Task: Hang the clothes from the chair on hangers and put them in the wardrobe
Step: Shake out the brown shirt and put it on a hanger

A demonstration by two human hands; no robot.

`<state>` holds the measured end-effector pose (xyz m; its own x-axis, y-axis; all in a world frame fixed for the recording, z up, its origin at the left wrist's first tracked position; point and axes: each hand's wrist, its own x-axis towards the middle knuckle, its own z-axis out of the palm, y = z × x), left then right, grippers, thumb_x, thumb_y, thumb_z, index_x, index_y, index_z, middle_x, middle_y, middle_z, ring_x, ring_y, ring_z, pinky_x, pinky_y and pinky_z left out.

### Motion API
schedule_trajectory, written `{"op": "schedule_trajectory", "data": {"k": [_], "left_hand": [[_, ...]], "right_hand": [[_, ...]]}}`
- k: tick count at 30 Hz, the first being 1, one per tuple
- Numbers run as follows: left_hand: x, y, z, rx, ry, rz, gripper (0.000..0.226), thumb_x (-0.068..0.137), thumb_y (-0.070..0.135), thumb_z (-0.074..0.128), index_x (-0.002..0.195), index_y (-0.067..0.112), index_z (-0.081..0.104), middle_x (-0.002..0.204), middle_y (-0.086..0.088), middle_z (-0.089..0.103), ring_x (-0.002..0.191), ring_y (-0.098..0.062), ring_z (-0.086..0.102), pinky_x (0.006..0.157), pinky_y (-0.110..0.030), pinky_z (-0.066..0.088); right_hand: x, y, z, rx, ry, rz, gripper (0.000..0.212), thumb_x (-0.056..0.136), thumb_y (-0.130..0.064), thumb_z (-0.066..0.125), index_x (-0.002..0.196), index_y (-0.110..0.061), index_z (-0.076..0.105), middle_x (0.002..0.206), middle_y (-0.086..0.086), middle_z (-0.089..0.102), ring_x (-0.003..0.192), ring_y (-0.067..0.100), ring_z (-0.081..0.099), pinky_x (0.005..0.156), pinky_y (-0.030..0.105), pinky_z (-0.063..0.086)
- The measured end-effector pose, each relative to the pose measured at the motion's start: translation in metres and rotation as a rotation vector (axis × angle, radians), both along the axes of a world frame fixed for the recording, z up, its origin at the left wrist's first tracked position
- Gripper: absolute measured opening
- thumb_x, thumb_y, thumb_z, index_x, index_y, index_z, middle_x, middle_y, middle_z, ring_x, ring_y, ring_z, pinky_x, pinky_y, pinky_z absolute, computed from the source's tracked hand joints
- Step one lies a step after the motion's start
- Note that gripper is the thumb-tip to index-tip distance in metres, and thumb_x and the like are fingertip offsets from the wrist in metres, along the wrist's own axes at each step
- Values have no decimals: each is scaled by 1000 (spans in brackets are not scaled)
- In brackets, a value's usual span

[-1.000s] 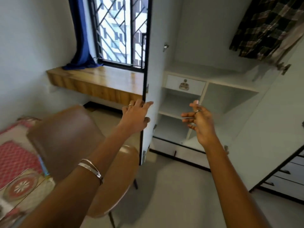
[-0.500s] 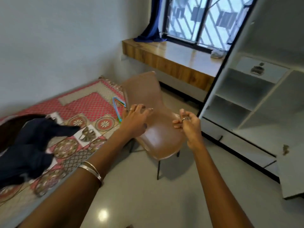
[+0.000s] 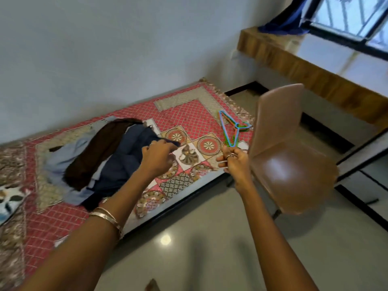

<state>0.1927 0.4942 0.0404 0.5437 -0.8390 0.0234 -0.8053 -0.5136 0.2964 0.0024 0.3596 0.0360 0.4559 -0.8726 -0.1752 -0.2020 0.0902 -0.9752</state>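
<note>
A pile of clothes (image 3: 109, 162) in navy, brown and light blue lies on the red patterned bedspread (image 3: 189, 114). My left hand (image 3: 157, 158) hovers at the pile's right tip with loosely curled fingers; whether it touches the navy cloth I cannot tell. Several plastic hangers (image 3: 233, 131), blue, green and orange, lie on the bed's right corner. Just below them is my right hand (image 3: 233, 160), fingers loosely curled and holding nothing. The brown chair (image 3: 289, 164) stands to the right with a bare seat. Only the wardrobe's lower edge (image 3: 367, 160) shows at far right.
A wooden ledge (image 3: 315, 76) runs under the window at the upper right, with a blue curtain (image 3: 281, 24) on it. A patterned pillow (image 3: 8, 198) sits at the bed's left end. Glossy floor (image 3: 210, 238) lies between me and the bed.
The view has swung left from the wardrobe to the bed. Both hands moved along, the left now at the clothes pile, the right below the hangers.
</note>
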Motion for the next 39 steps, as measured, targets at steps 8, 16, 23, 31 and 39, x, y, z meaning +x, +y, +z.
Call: {"op": "schedule_trajectory", "data": {"k": [8,16,23,31,39], "left_hand": [[146,73,-54,-103,435,374,22,87,19,61,108,21,69,108,-5,69,102,-28,61,89,-46,50],[250,74,-121,-257,750,802,13,80,5,68,73,16,69,89,-12,71,89,-28,67,84,-44,55],[363,6,-199,-172,775,972,9,87,9,63,86,10,71,99,-9,69,91,-21,60,77,-28,46],[463,-44,-267,-44,627,976,23,89,20,63,110,15,67,111,-9,67,111,-32,56,98,-45,45],[538,-59,-333,300,229,814,60,81,44,69,132,22,47,131,-15,41,124,-36,35,98,-53,32]], "right_hand": [[133,50,-52,79,93,53,17,98,-27,55,89,-15,63,75,8,70,60,15,59,52,25,45],[247,27,-114,144,212,103,18,98,-24,55,92,-9,63,73,5,69,61,12,62,46,14,43],[367,-34,-208,225,357,177,21,97,-26,55,92,-7,64,79,12,67,70,25,60,62,36,50],[462,-71,-269,209,533,317,18,99,-30,50,94,-16,59,81,-8,60,74,8,55,63,23,40],[509,-85,-348,212,567,346,28,95,-40,55,87,-15,65,79,6,71,74,27,68,74,50,56]]}}
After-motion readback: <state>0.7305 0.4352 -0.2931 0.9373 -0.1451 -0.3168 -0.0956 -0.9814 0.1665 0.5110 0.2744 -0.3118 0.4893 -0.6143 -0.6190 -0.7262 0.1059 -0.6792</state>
